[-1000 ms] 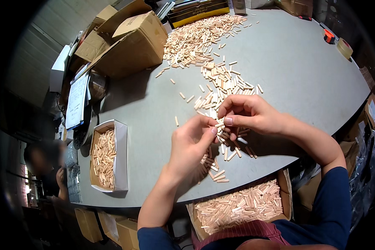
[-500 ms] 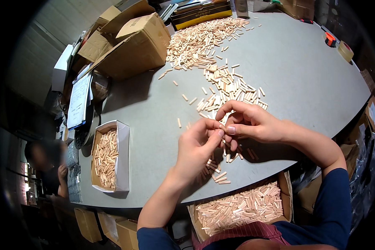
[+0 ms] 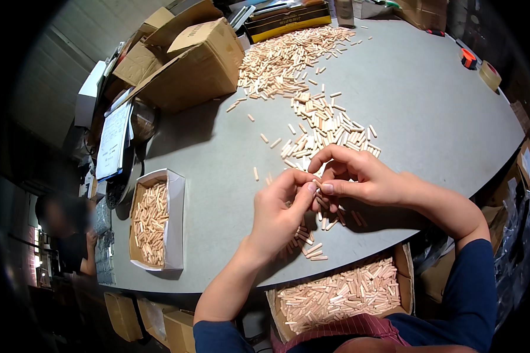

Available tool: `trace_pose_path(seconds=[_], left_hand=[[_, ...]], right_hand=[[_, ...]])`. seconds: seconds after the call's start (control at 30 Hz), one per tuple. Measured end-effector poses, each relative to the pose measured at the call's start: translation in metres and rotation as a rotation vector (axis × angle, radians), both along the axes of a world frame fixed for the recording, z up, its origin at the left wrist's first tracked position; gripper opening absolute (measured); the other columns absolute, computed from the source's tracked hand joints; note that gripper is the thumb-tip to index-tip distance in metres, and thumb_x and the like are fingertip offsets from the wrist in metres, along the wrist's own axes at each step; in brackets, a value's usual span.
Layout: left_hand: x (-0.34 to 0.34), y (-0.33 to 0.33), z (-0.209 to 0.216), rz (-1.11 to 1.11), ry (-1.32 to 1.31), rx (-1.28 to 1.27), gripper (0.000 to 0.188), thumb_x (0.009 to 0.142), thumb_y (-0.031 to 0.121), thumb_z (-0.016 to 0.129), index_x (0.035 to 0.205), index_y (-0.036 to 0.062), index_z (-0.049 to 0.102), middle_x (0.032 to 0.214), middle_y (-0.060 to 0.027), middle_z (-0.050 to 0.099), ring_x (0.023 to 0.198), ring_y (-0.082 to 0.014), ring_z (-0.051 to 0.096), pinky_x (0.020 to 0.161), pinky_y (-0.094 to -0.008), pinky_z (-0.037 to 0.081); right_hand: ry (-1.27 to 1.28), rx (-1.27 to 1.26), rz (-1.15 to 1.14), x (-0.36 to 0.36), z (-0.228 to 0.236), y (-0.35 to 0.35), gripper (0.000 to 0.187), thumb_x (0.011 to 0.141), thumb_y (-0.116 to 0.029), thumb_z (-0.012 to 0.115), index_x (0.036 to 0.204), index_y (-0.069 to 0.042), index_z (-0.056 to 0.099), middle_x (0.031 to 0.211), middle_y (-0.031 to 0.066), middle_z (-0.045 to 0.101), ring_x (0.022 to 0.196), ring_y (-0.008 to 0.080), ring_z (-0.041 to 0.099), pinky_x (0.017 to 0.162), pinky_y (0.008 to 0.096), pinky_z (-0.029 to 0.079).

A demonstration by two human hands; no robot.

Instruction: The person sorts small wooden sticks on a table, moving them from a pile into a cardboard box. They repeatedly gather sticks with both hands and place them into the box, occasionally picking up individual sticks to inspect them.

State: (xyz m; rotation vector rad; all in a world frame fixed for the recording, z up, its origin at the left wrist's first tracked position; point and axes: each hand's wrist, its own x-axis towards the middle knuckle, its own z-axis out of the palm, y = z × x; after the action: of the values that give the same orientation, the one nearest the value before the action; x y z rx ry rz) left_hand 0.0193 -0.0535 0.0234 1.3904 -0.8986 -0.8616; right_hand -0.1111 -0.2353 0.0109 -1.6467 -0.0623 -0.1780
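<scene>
My left hand (image 3: 277, 207) and my right hand (image 3: 365, 177) meet over the near part of the table (image 3: 430, 129). Between their fingertips they pinch a small wooden dowel (image 3: 317, 183), partly covered by the fingers. Under and just beyond my hands lies a loose trail of pale wooden dowels (image 3: 330, 125), running back to a larger dowel heap (image 3: 285, 59). A few dowels (image 3: 315, 252) are scattered below my left hand, near the table's front edge. My right hand's curled lower fingers partly hide more dowels beneath them.
At the left stands a white carton (image 3: 175, 226) filled with dowels. A cardboard box (image 3: 407, 276) of dowels sits below the front edge, against my body. A big open cardboard box (image 3: 188, 82) is at the back left. Tape rolls (image 3: 489, 75) lie far right. Another person (image 3: 70, 235) is at left.
My fingers have shifted slightly around the dowel, still pinched between both hands. The whole view has moved a little; the piles look the same.
</scene>
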Motion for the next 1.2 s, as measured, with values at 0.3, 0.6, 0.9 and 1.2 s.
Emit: trace_pose_path(seconds=[0.3,0.6,0.9,1.2], left_hand=[[-0.002,-0.007,-0.017,0.061,-0.100,-0.041,0.012,0.102,0.010,0.060,0.094,0.0025,0.057,0.075,0.0040,0.057,0.065,-0.0013,0.048,0.057,-0.0208,0.037],[-0.002,-0.014,-0.026,0.095,0.090,-0.068,0.009,0.096,0.006,0.059,0.088,0.0035,0.055,0.077,0.0062,0.051,0.070,0.0005,0.041,0.058,-0.0196,0.030],[0.004,-0.011,-0.022,0.037,0.368,-0.007,0.008,0.095,0.009,0.061,0.089,0.0077,0.056,0.074,0.0060,0.055,0.065,0.0021,0.044,0.054,-0.0181,0.032],[0.021,-0.003,0.009,0.353,0.033,-0.213,0.010,0.092,0.009,0.060,0.085,0.0053,0.066,0.073,0.0052,0.055,0.062,-0.0012,0.040,0.054,-0.0219,0.029]], right_hand=[[-0.138,-0.249,-0.160,-0.004,-0.011,0.010,0.025,0.098,-0.011,0.067,0.119,-0.002,0.057,0.094,0.0125,0.072,0.091,0.0237,0.074,0.079,0.0345,0.057],[-0.474,-0.738,-0.224,-0.001,-0.009,0.012,0.025,0.081,0.006,0.064,0.105,0.001,0.058,0.085,0.0191,0.067,0.114,0.0434,0.066,0.089,0.0467,0.057],[-0.435,-0.618,-0.228,0.003,-0.008,0.016,0.019,0.081,0.007,0.064,0.097,0.001,0.058,0.080,0.0137,0.061,0.097,0.0360,0.066,0.101,0.0470,0.053],[-0.235,-0.093,-0.364,0.011,-0.009,-0.008,0.014,0.100,-0.010,0.063,0.110,-0.002,0.059,0.093,0.0045,0.065,0.083,0.0106,0.064,0.078,0.0267,0.053]])
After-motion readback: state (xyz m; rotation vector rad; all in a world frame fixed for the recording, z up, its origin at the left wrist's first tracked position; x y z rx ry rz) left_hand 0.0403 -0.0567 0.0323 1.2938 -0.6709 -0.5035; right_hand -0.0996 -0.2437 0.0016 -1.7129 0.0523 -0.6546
